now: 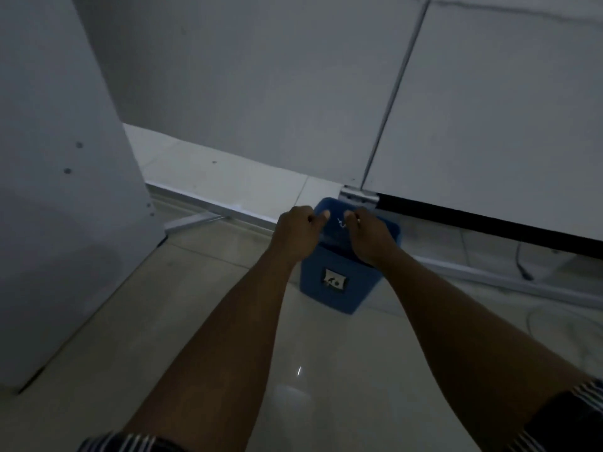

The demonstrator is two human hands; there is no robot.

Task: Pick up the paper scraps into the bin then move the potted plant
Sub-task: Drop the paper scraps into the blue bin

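A blue plastic bin (329, 285) with a white label on its front stands on the tiled floor against a partition. Both my hands hover over its open top, close together. My left hand (298, 231) has its fingers curled in and the thumb pointing right, with nothing visible in it. My right hand (368, 233) is also curled, and a pale speck shows at its fingertips; I cannot tell whether that is paper. A small white paper scrap (341, 222) shows between the two hands, over the bin's inside. No potted plant is in view.
A white cabinet side (65, 190) stands close on the left. Grey partition panels (261, 93) with a metal foot (359, 195) rise right behind the bin. A metal floor rail (195, 220) runs at the left, and a dark cable (522, 265) lies at the right.
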